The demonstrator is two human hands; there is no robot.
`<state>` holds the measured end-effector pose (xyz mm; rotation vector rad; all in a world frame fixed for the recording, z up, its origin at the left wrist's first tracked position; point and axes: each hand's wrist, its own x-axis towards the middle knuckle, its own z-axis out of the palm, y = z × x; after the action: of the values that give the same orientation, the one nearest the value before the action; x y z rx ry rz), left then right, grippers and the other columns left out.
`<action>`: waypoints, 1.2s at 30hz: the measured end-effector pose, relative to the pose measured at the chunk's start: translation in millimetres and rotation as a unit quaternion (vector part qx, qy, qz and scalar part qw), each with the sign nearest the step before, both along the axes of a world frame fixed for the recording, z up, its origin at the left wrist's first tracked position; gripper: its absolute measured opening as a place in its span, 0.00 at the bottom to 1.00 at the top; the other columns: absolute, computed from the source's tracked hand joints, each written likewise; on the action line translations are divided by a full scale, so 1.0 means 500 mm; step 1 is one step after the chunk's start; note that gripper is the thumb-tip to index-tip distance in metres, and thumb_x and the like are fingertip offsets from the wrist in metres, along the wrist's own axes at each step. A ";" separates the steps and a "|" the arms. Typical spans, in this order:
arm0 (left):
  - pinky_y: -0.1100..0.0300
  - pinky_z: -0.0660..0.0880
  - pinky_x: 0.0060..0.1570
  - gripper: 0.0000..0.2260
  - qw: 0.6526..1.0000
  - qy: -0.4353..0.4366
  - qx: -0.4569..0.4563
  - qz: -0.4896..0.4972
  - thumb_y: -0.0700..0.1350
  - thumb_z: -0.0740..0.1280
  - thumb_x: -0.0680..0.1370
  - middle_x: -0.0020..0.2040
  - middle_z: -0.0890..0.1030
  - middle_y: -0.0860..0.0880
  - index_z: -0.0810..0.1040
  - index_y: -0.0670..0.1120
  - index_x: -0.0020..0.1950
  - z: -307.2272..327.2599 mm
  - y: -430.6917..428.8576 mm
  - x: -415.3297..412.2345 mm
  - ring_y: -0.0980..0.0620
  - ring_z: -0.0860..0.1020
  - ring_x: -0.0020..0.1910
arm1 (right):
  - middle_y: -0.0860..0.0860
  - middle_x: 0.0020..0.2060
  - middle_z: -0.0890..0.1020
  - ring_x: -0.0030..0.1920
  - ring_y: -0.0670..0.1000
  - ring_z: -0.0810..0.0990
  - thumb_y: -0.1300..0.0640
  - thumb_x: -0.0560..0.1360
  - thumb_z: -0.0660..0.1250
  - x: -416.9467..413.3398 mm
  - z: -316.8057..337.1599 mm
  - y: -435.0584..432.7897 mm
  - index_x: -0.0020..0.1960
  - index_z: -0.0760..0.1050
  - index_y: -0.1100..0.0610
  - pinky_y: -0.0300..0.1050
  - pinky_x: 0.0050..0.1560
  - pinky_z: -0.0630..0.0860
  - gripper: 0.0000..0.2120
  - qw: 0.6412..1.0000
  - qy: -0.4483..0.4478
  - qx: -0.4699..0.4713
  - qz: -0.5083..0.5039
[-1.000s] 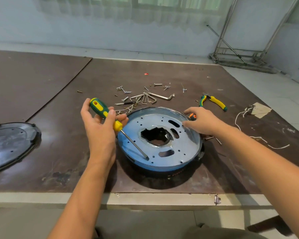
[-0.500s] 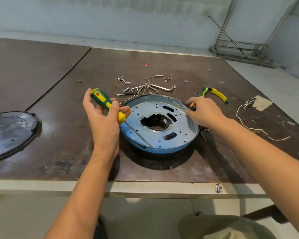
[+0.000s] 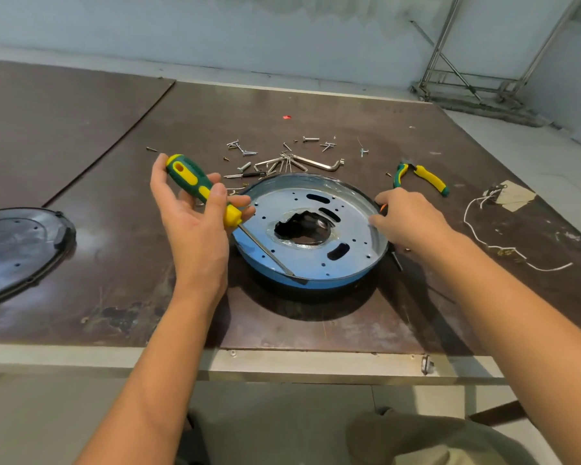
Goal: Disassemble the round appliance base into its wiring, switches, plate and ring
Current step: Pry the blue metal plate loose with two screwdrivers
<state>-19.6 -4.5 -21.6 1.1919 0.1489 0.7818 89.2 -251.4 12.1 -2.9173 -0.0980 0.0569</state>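
Your screwdriver (image 3: pixel 232 214) has slid its blade forward to the near rim of the round base (image 3: pixel 282 203), and your left hand (image 3: pixel 195 226) has loosened, now pinching the green-and-yellow handle between thumb and fingers, just left of the base. Your right hand (image 3: pixel 406 219) still grips the right rim, fingers curled over the edge. The base lies flat on the table (image 3: pixel 316 327), loose screws (image 3: pixel 311 139) behind it.
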 end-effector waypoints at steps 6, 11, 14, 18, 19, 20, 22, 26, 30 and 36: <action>0.52 0.82 0.44 0.30 1.000 -0.018 0.017 0.014 0.36 0.63 0.82 0.63 0.76 0.38 0.56 0.54 0.79 0.011 0.022 0.000 0.45 0.83 0.42 | 0.57 0.46 0.83 0.46 0.60 0.77 0.41 0.82 0.64 0.027 0.016 -0.017 0.56 0.80 0.55 0.49 0.43 0.69 0.17 0.994 -0.097 -0.048 -0.010; 0.50 0.82 0.48 0.31 0.999 -0.038 0.025 0.015 0.37 0.63 0.83 0.66 0.74 0.38 0.53 0.55 0.80 0.010 0.025 0.001 0.47 0.84 0.42 | 0.50 0.33 0.77 0.37 0.54 0.75 0.41 0.82 0.65 -0.028 0.087 0.005 0.41 0.76 0.53 0.48 0.38 0.66 0.18 0.956 -0.228 0.184 0.031; 0.50 0.82 0.50 0.32 0.998 -0.038 0.038 0.014 0.37 0.62 0.83 0.68 0.74 0.37 0.51 0.55 0.81 0.007 0.022 0.006 0.47 0.84 0.43 | 0.52 0.30 0.72 0.31 0.52 0.68 0.45 0.82 0.67 -0.084 0.125 0.064 0.37 0.72 0.51 0.48 0.33 0.66 0.17 0.850 -0.214 0.465 0.124; 0.50 0.81 0.51 0.31 0.998 -0.040 0.033 0.021 0.37 0.62 0.84 0.68 0.74 0.37 0.52 0.55 0.81 0.004 0.021 0.014 0.48 0.84 0.41 | 0.50 0.29 0.71 0.25 0.50 0.68 0.57 0.84 0.64 -0.118 0.100 0.130 0.42 0.70 0.54 0.41 0.25 0.65 0.12 0.714 -0.091 0.686 0.104; 0.50 0.81 0.51 0.32 0.998 -0.042 0.033 0.023 0.37 0.63 0.83 0.68 0.74 0.36 0.51 0.55 0.81 0.005 0.022 0.015 0.48 0.83 0.40 | 0.50 0.30 0.71 0.25 0.49 0.69 0.59 0.84 0.63 -0.122 0.085 0.144 0.43 0.69 0.55 0.41 0.25 0.66 0.11 0.699 -0.074 0.705 0.094; 0.49 0.81 0.51 0.32 0.998 -0.044 0.035 0.027 0.37 0.63 0.83 0.68 0.74 0.36 0.51 0.55 0.81 0.006 0.024 0.015 0.48 0.83 0.39 | 0.50 0.30 0.71 0.26 0.49 0.69 0.61 0.84 0.62 -0.125 0.068 0.156 0.44 0.68 0.55 0.42 0.26 0.66 0.10 0.684 -0.064 0.722 0.087; 0.47 0.81 0.52 0.32 0.997 -0.050 0.038 0.037 0.37 0.63 0.83 0.68 0.74 0.36 0.51 0.55 0.81 0.009 0.033 0.014 0.48 0.82 0.39 | 0.49 0.30 0.70 0.27 0.50 0.68 0.61 0.84 0.62 -0.129 0.035 0.172 0.45 0.67 0.55 0.44 0.27 0.66 0.09 0.653 -0.053 0.751 0.084; 0.43 0.81 0.54 0.32 0.996 -0.061 0.045 0.037 0.37 0.63 0.83 0.69 0.73 0.35 0.50 0.55 0.82 0.013 0.048 0.015 0.46 0.81 0.40 | 0.47 0.29 0.72 0.28 0.51 0.68 0.58 0.80 0.63 -0.138 -0.011 0.190 0.47 0.66 0.54 0.47 0.30 0.69 0.06 0.651 -0.058 0.746 0.126; 0.48 0.81 0.52 0.33 0.996 -0.054 0.062 0.025 0.37 0.63 0.84 0.69 0.73 0.36 0.49 0.55 0.82 0.011 0.038 0.019 0.48 0.82 0.39 | 0.47 0.30 0.71 0.29 0.51 0.69 0.61 0.82 0.62 -0.150 -0.020 0.199 0.47 0.67 0.53 0.46 0.31 0.70 0.06 0.656 -0.083 0.732 0.164; 0.48 0.81 0.51 0.34 0.996 -0.053 0.073 0.013 0.37 0.63 0.83 0.68 0.73 0.38 0.49 0.54 0.83 0.011 0.031 0.022 0.49 0.81 0.39 | 0.47 0.31 0.71 0.30 0.51 0.69 0.62 0.83 0.60 -0.155 -0.025 0.193 0.50 0.66 0.55 0.45 0.32 0.70 0.05 0.629 -0.072 0.750 0.190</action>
<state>-8.7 11.1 -16.3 1.2856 0.0186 0.8883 11.6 -155.0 -0.4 -1.1482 -0.4963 -0.1345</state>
